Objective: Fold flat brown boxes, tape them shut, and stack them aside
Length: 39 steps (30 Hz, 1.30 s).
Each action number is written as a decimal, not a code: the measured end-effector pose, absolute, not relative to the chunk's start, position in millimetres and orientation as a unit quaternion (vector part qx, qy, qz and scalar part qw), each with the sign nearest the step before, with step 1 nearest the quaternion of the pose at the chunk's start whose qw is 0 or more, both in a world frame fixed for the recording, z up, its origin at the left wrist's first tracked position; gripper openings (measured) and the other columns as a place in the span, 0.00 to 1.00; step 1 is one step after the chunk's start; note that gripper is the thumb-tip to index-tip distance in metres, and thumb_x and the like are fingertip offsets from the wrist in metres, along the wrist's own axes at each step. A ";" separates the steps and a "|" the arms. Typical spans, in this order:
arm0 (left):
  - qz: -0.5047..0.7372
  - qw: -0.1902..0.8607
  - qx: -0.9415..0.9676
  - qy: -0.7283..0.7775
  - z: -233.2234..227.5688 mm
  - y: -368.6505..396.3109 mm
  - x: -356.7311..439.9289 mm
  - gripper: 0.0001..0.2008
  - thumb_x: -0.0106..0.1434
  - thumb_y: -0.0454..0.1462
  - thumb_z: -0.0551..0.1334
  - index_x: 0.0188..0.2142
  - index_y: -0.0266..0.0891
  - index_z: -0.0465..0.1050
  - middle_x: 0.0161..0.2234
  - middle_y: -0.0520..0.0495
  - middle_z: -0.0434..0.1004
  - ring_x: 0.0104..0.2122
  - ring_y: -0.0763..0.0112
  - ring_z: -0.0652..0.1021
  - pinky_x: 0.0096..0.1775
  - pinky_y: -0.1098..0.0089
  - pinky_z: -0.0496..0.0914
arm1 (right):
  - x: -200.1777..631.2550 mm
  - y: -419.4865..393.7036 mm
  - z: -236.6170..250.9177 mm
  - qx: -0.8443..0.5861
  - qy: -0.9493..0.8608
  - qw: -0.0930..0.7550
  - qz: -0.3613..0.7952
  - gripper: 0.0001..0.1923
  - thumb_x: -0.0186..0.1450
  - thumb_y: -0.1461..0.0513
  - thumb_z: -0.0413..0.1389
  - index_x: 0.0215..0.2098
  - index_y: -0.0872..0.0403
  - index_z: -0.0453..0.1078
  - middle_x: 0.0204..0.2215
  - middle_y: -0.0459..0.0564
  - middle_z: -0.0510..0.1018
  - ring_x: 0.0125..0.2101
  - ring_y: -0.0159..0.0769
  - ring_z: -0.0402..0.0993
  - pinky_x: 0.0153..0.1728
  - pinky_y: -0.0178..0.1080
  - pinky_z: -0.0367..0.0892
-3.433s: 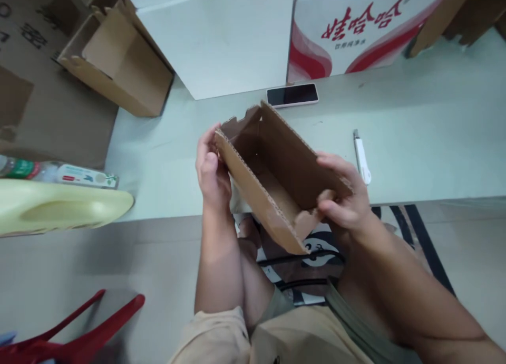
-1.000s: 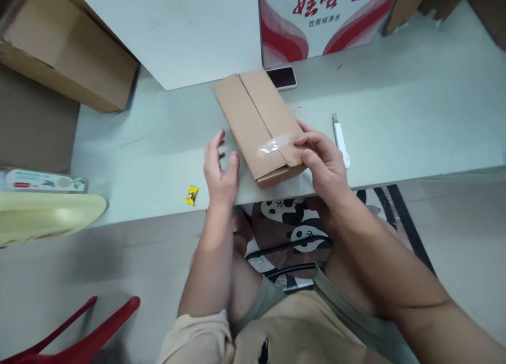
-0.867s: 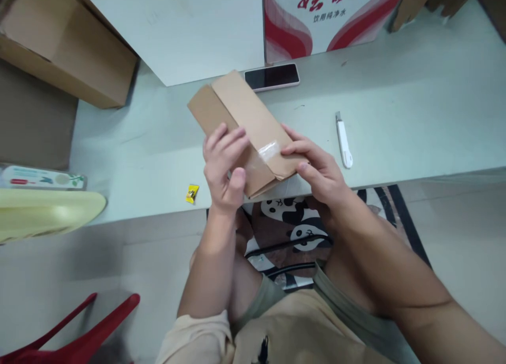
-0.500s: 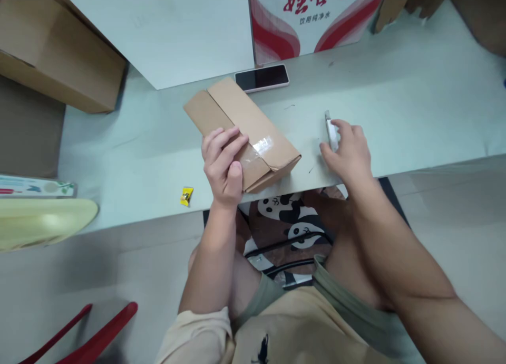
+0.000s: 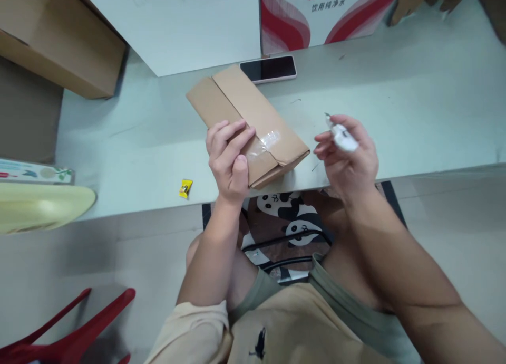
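Observation:
In the head view, a small brown cardboard box point(image 5: 256, 116) is tilted at the table's near edge, clear tape across its flap seam. My left hand point(image 5: 229, 158) grips its near left side, fingers lying over the top and thumb at the near corner. To the right of the box, my right hand point(image 5: 350, 158) is closed on a small white box cutter point(image 5: 343, 137), lifted above the table. Its thin metal tip points away from me and slightly left; part of the handle is hidden by my fingers and blurred.
Behind the box lies a phone point(image 5: 269, 68), in front of a white carton point(image 5: 190, 26) and a red-and-white carton point(image 5: 316, 21). A yellow wrapped sweet point(image 5: 185, 188) sits left of my hand. Larger cardboard boxes point(image 5: 71, 47) and a pale yellow object point(image 5: 43, 206) occupy the left side.
My right hand has picked the box cutter up off the table and turned it within the fingers. My left hand still holds the box; the whole view has shifted slightly.

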<state>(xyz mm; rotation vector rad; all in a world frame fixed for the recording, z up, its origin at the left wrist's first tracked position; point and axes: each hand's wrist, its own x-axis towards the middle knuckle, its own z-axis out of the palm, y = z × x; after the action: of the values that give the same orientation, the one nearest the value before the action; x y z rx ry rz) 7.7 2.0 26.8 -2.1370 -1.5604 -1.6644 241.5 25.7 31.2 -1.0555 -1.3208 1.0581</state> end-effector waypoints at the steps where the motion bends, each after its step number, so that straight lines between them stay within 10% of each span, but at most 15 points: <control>1: -0.533 0.002 -0.682 -0.501 27.1 1.3 8.7 0.27 0.72 0.52 0.43 0.52 0.48 0.78 0.54 0.47 0.78 0.60 0.54 0.71 0.67 0.47 0.59 | 239.1 24.8 29.8 -0.439 -0.565 0.577 0.395 0.15 0.65 0.54 0.50 0.49 0.46 0.64 0.30 0.45 0.74 0.26 0.34 0.71 0.29 0.39 0.70; 8: -0.520 -0.046 -0.661 -0.538 29.4 -2.0 14.4 0.30 0.70 0.57 0.42 0.51 0.48 0.77 0.55 0.46 0.77 0.64 0.49 0.67 0.69 0.43 0.54 | 217.1 2.0 47.0 -0.327 -0.612 0.683 0.229 0.13 0.70 0.46 0.52 0.38 0.45 0.64 0.18 0.39 0.54 0.16 0.31 0.56 0.17 0.36 0.54; 15: -0.504 -0.054 -0.659 -0.555 32.4 -5.9 18.6 0.30 0.72 0.54 0.40 0.51 0.48 0.76 0.56 0.46 0.76 0.64 0.50 0.68 0.70 0.43 0.55 | 213.8 -31.6 83.5 -0.337 -0.764 0.516 0.193 0.06 0.68 0.57 0.56 0.40 0.48 0.75 0.23 0.45 0.72 0.20 0.30 0.66 0.20 0.37 0.59; 39: -0.490 -0.054 -0.662 -0.565 32.3 -6.3 18.4 0.32 0.71 0.56 0.38 0.48 0.47 0.77 0.52 0.45 0.77 0.62 0.51 0.68 0.69 0.45 0.56 | 204.4 -30.9 88.0 -0.320 -0.790 0.504 0.143 0.11 0.64 0.70 0.56 0.36 0.49 0.77 0.21 0.44 0.73 0.18 0.27 0.65 0.20 0.35 0.60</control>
<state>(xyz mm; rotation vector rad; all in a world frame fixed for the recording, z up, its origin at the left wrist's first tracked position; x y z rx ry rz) 18.4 -6.3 32.3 -2.1531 -1.8373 -1.5946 204.4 -30.9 88.0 -0.7732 -1.9065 0.3464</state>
